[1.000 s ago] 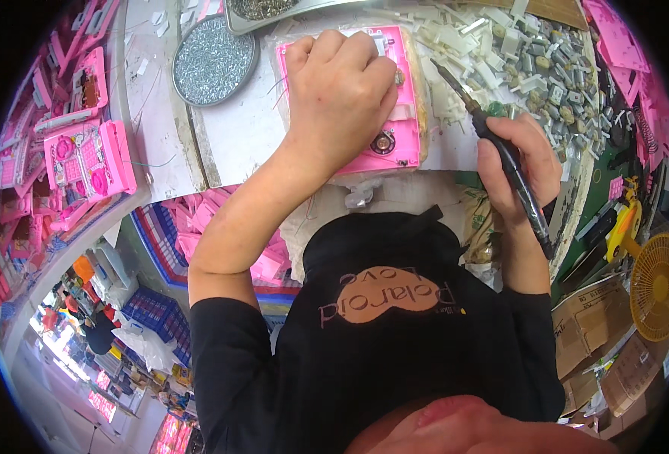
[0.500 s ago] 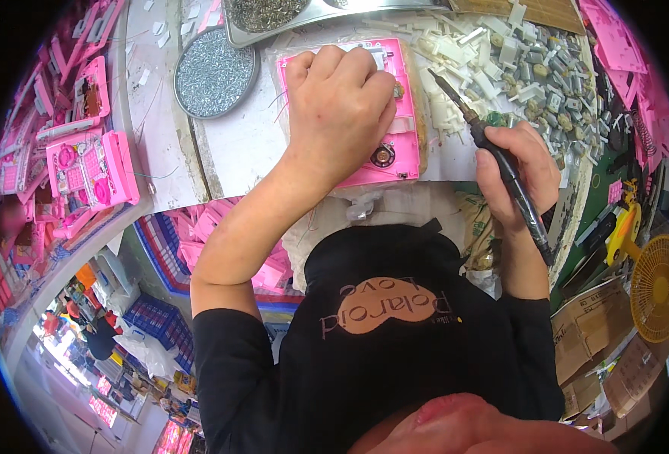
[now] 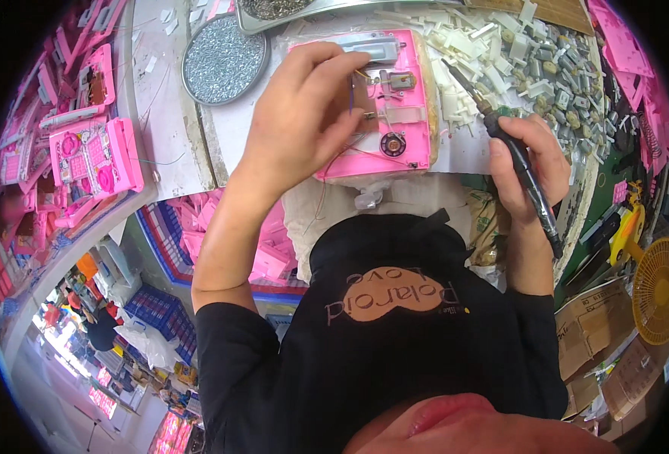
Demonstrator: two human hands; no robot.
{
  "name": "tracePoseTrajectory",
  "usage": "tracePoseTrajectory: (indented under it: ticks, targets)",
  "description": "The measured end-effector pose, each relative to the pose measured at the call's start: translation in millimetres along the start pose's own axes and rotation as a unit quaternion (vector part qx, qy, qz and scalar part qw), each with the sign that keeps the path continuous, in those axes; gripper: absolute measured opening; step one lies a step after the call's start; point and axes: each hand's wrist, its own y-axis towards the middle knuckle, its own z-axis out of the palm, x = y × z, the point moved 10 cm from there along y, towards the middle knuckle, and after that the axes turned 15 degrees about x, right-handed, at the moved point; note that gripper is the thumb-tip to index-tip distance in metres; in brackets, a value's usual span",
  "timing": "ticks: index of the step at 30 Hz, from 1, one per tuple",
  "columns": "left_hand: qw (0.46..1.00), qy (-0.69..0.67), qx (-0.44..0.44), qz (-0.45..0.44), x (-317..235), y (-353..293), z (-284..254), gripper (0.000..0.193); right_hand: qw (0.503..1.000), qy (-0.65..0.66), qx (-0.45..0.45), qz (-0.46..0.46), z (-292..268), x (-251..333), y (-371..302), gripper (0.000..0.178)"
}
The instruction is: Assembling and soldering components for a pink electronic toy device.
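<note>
My left hand (image 3: 297,113) hovers over the left part of an open pink plastic casing (image 3: 418,98), its thumb and index finger apart. Between those fingertips shows a brown piece, apparently a circuit board (image 3: 363,97), with thin wires around it; the hand partly hides it. Inside the casing sit a small motor (image 3: 402,80), a grey battery-box-like part (image 3: 380,50) and a round black speaker (image 3: 393,144). To the right, my right hand (image 3: 535,163) is closed around the black handle of a soldering iron (image 3: 518,155). Its tip points up and left, close to the casing's right side.
A round dish of small metal screws (image 3: 225,59) stands left of the casing, below a metal tray (image 3: 304,17). White plastic parts (image 3: 455,45) and grey motor parts (image 3: 558,76) pile up at right. Pink casings (image 3: 96,159) crowd the left; a yellow fan (image 3: 656,291) is lower right.
My left hand has drawn back to the left, its fingers spreading from a curled grip and uncovering the motor and brown piece. My right hand still holds the soldering iron in nearly the same pose.
</note>
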Motion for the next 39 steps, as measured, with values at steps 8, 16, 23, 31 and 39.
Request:
tracePoseTrajectory:
  ticks: [8,16,23,31,39]
  targets:
    - [0.995,-0.033,-0.032,0.088,9,0,4,0.033,1.000,0.002,-0.005,-0.008,0,8,4,0.028]
    - [0.892,-0.450,-0.021,-0.037,47,0,33,0.017,0.999,0.020,-0.023,0.024,-5,-2,-6,0.027]
    - [0.997,0.013,-0.045,0.059,-11,12,32,0.012,0.999,0.016,-0.016,0.024,-6,2,-3,0.028]
    - [0.992,0.089,-0.083,0.033,-14,12,42,0.010,0.999,0.033,-0.003,0.019,-1,-1,-7,0.029]
    - [0.991,0.105,-0.082,0.022,-14,16,49,0.010,0.999,0.038,0.016,-0.004,13,0,-8,0.027]
